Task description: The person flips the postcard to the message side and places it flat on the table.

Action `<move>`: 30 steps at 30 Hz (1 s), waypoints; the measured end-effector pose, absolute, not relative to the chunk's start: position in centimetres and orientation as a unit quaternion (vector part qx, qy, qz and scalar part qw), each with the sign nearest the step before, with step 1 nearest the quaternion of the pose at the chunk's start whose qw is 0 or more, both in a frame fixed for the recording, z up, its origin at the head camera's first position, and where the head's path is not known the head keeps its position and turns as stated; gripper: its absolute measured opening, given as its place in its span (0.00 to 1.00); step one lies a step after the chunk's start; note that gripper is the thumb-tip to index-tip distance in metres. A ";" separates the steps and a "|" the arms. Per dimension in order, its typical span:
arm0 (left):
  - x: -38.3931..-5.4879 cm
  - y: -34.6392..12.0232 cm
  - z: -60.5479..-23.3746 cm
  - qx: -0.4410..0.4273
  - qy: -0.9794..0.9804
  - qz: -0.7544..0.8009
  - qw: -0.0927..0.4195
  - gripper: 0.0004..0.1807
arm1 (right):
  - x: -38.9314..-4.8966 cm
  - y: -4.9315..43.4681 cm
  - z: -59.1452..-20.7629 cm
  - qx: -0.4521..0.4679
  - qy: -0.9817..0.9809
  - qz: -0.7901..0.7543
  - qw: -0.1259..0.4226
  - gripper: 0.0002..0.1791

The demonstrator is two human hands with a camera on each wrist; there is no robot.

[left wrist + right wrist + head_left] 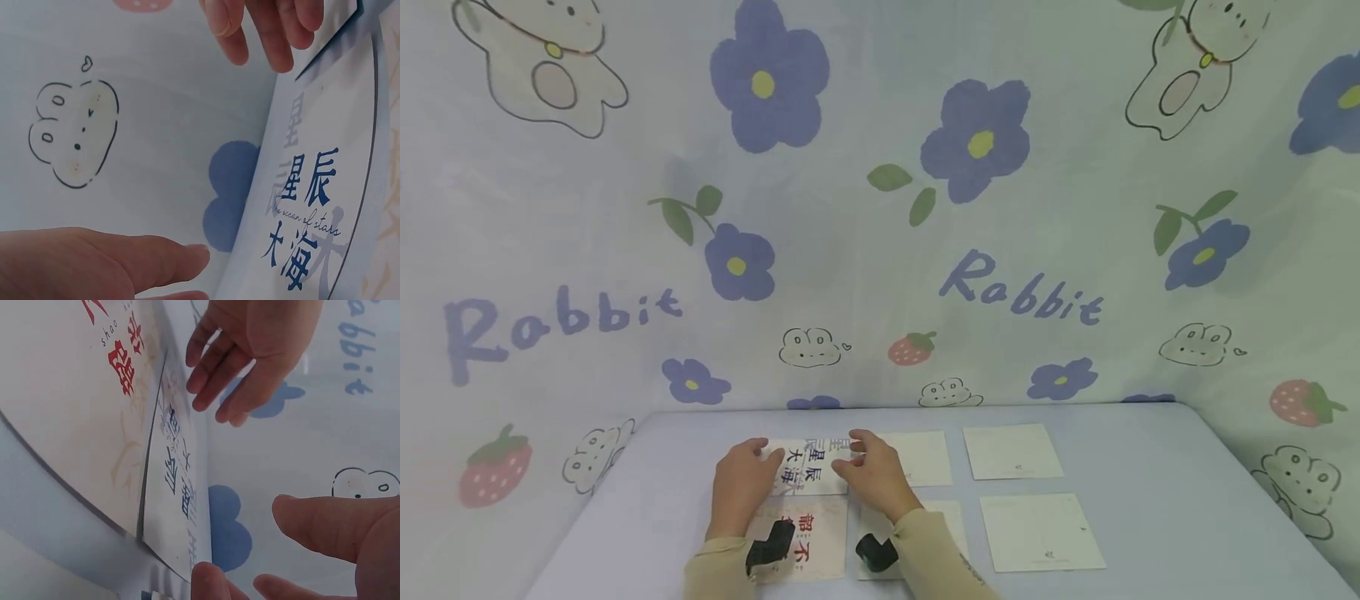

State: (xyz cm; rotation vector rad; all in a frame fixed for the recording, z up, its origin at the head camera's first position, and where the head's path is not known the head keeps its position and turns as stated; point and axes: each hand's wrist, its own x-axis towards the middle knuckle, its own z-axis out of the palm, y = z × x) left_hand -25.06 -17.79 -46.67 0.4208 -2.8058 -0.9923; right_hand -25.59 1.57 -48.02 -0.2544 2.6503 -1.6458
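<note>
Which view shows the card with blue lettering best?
The left wrist view: the card is large there and its blue lettering reads clearly. The head view shows it small, between the left hand and right hand; the right wrist view, steeply slanted.

A card with red lettering fills nine o'clock on the bench, and a card with dark blue lettering lies just beside it at seven. The left hand hangs at one o'clock, its fingers slightly spread. The right hand enters from four, thumb and fingers apart. Behind, a printed cloth shows a blue flower near six and a rabbit face at three.
</note>
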 end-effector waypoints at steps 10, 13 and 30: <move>-24.8 -17.9 -46.6 0.140 -0.931 -0.330 0.066 0.26 | -26.0 1.2 -48.3 -0.075 0.854 -0.514 0.032 0.31; -24.8 -17.9 -46.7 0.140 -0.931 -0.329 0.068 0.26 | -26.1 1.1 -48.5 -0.077 0.854 -0.514 0.030 0.30; -24.9 -18.1 -47.1 0.140 -0.932 -0.329 0.066 0.25 | -25.6 0.7 -49.2 -0.076 0.847 -0.527 0.014 0.27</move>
